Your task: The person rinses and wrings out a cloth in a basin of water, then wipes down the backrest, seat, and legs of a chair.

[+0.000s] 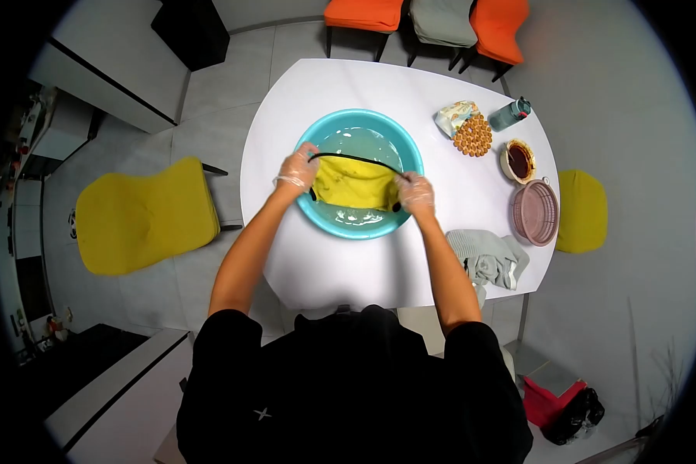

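A yellow cloth with a black edge (353, 182) is stretched between my two hands over a round turquoise basin (415, 147). Cloudy water (363, 141) with a few bubbles fills the basin. My left hand (297, 168), in a clear thin glove, grips the cloth's upper left corner at the basin's left rim. At the right rim, my right hand (416, 193), gloved the same way, is closed on the cloth's right end. Dark patches mark the yellow fabric, and its lower edge hangs close to the water.
On the white table (282, 255) are a grey cloth (487, 259), a pink basket (535, 213), a bowl of dark liquid (520, 162), a round beaded mat (472, 136), a packet (454, 116) and a bottle (510, 114). Yellow chairs (147, 216) flank the table.
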Demonstrator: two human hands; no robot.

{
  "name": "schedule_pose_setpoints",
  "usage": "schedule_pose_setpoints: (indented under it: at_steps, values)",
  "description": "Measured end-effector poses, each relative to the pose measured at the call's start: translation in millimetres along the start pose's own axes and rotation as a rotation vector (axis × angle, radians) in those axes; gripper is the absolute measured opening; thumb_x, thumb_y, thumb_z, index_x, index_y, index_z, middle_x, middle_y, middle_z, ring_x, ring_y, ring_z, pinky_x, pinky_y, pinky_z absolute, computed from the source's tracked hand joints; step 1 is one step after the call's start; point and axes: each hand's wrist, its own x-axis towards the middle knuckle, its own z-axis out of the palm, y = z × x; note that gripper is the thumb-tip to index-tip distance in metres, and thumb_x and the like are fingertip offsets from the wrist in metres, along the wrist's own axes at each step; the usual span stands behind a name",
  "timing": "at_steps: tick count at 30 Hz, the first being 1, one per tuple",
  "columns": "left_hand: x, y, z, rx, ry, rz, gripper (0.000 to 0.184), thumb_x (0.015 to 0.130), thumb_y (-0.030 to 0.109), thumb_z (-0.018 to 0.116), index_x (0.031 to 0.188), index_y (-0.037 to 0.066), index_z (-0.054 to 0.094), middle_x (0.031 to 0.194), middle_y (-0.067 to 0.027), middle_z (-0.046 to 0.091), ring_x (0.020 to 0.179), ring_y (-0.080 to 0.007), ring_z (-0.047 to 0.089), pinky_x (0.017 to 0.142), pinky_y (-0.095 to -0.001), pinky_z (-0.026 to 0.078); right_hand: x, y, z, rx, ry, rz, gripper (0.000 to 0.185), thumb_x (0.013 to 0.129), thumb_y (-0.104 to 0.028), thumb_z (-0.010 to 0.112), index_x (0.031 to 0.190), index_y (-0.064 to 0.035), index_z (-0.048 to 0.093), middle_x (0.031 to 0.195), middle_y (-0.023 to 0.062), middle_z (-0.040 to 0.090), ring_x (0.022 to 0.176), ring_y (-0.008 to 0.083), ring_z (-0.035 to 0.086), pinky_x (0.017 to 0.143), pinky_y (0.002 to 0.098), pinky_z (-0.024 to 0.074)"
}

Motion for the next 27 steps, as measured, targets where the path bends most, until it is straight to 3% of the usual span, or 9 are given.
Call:
schedule_pose_setpoints:
  at_steps: [3, 4, 6, 8, 11, 15, 19, 23, 27]
  values:
    - [-5, 18, 22, 0.377, -0.245, 0.051, 0.045, 0.087, 0.025, 0.069, 0.129, 0.015, 0.056, 0.124, -0.0206, 0.065, 0.115, -0.0369, 0.062, 0.099, -0.0471, 0.048, -8, -29, 22, -0.35, -0.169, -0.059, 0.073, 0.077, -0.032, 0.077, 0.142, -0.0113, 0.05, 0.139, 0.023, 0.054, 0.126, 0.0366, 0.054, 0.106, 0.0395, 0.0443]
    - [-10, 21, 29, 0.538, -0.247, 0.167, 0.056, 0.086, 0.029, 0.07, 0.137, 0.02, 0.048, 0.134, -0.0206, 0.055, 0.125, -0.0382, 0.052, 0.105, -0.0502, 0.04, -6, -26, 39, -0.341, -0.205, -0.087, 0.099, 0.071, -0.033, 0.083, 0.154, -0.0216, 0.03, 0.156, 0.0203, 0.034, 0.141, 0.0408, 0.037, 0.115, 0.0464, 0.0356]
    - [-15, 27, 44, 0.849, -0.241, 0.412, 0.079, 0.084, 0.036, 0.072, 0.153, 0.029, 0.034, 0.155, -0.0205, 0.036, 0.145, -0.0407, 0.031, 0.117, -0.0564, 0.024, -1, -38, 51, -0.439, -0.272, -0.038, 0.109, 0.07, -0.034, 0.084, 0.157, -0.0263, 0.02, 0.161, 0.0188, 0.023, 0.145, 0.0432, 0.029, 0.115, 0.0545, 0.0314]
    - [-8, 36, 51, 0.882, -0.349, 0.293, 0.094, 0.081, 0.042, 0.074, 0.157, 0.031, 0.021, 0.162, -0.0172, 0.017, 0.149, -0.0425, 0.013, 0.117, -0.0633, 0.01, 8, -57, 56, -0.515, -0.38, 0.0, 0.12, 0.072, -0.041, 0.084, 0.16, -0.0313, 0.003, 0.166, 0.0156, 0.005, 0.148, 0.047, 0.018, 0.114, 0.0664, 0.0235]
    - [2, 42, 62, 0.956, -0.455, 0.16, 0.112, 0.074, 0.057, 0.074, 0.16, 0.033, 0.006, 0.166, -0.0165, 0.004, 0.152, -0.0429, 0.0, 0.116, -0.0672, -0.001, 15, -61, 66, -0.605, -0.425, -0.049, 0.115, 0.076, -0.045, 0.079, 0.16, -0.0321, 0.002, 0.166, 0.0156, 0.004, 0.149, 0.0465, 0.015, 0.116, 0.0654, 0.0203]
    - [9, 27, 84, 0.909, -0.451, 0.152, 0.099, 0.078, 0.054, 0.068, 0.159, 0.029, 0.017, 0.164, -0.0172, 0.011, 0.152, -0.0406, 0.003, 0.118, -0.0645, 0.001, 29, -35, 102, -0.656, -0.475, -0.015, 0.099, 0.085, -0.046, 0.065, 0.161, -0.0239, 0.005, 0.166, 0.017, 0.008, 0.151, 0.042, 0.014, 0.118, 0.0624, 0.0146]
    - [18, 9, 111, 0.747, -0.372, 0.086, 0.078, 0.083, 0.048, 0.064, 0.151, 0.022, 0.036, 0.161, -0.0175, 0.021, 0.149, -0.0386, 0.015, 0.118, -0.0612, 0.01, 44, -27, 120, -0.563, -0.407, 0.059, 0.075, 0.091, -0.031, 0.057, 0.156, -0.0138, 0.025, 0.161, 0.0178, 0.022, 0.147, 0.0389, 0.026, 0.117, 0.0541, 0.0242]
    - [34, -16, 136, 0.717, -0.36, 0.032, 0.053, 0.09, 0.031, 0.057, 0.14, 0.014, 0.047, 0.15, -0.019, 0.039, 0.141, -0.0354, 0.033, 0.113, -0.0573, 0.026, 61, 2, 152, -0.609, -0.251, -0.001, 0.045, 0.091, -0.024, 0.057, 0.134, -0.0095, 0.057, 0.143, 0.0192, 0.053, 0.133, 0.0318, 0.05, 0.108, 0.0418, 0.0425]
    - [33, 2, 131, 0.738, -0.403, -0.046, 0.048, 0.094, 0.023, 0.049, 0.14, 0.01, 0.046, 0.143, -0.0172, 0.049, 0.138, -0.0338, 0.039, 0.111, -0.0523, 0.032, 66, -16, 129, -0.52, -0.486, 0.087, 0.036, 0.088, -0.022, 0.061, 0.122, -0.0081, 0.066, 0.124, 0.0171, 0.066, 0.119, 0.0307, 0.062, 0.097, 0.04, 0.0518]
